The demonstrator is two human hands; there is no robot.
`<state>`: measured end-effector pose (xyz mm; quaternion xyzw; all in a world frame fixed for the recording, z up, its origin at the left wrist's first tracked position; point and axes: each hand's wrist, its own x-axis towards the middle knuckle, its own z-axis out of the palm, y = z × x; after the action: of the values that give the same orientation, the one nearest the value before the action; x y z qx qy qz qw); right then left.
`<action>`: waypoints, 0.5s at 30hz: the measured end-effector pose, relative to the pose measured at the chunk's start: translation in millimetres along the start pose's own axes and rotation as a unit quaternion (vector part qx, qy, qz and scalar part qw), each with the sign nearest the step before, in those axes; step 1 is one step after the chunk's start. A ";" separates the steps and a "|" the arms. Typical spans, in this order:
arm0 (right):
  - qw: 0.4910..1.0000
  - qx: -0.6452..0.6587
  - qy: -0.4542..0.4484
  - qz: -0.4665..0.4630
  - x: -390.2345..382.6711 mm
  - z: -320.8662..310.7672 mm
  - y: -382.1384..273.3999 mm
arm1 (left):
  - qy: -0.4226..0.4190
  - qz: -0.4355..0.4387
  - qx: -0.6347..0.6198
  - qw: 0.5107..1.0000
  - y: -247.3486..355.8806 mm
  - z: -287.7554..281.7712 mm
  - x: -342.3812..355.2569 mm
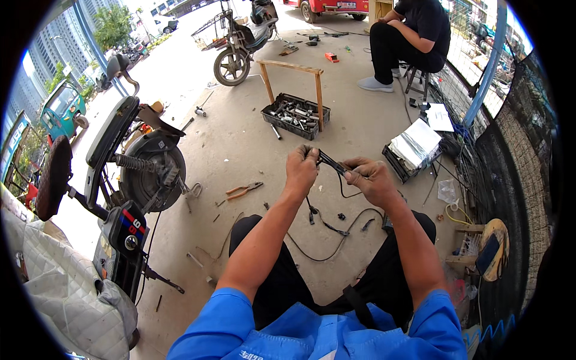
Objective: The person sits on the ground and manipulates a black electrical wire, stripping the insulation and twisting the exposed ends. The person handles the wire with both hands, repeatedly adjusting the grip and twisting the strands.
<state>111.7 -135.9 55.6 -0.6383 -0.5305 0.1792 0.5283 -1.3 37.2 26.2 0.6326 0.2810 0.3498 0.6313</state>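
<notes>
A bundle of black cable (pixel 332 162) stretches between my two hands, in front of me and above the concrete floor. My left hand (pixel 302 168) is closed on one end, thumb and fingers pinching it. At the other end my right hand (pixel 369 178) grips the same cable between thumb and fingers. Loose lengths hang below; one black wire (pixel 327 258) with small connectors curves over the floor between my knees. Whether the hanging lengths join that wire, I cannot tell.
Orange-handled pliers (pixel 245 190) lie left of my hands. Ahead stands a black tool crate (pixel 297 114) with a wooden handle. An electric scooter (pixel 129 210) is at my left. A box with papers (pixel 414 147) stands right, near a seated person (pixel 414 39).
</notes>
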 end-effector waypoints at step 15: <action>0.979 -0.083 0.046 0.179 1.7 -2.0 -7.1 | -0.090 0.014 -0.022 0.996 9.0 -6.7 -7.8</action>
<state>110.5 -136.3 63.0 -0.7721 -0.3958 0.1964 0.4568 -12.1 34.6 34.2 0.6515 0.2066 0.3058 0.6628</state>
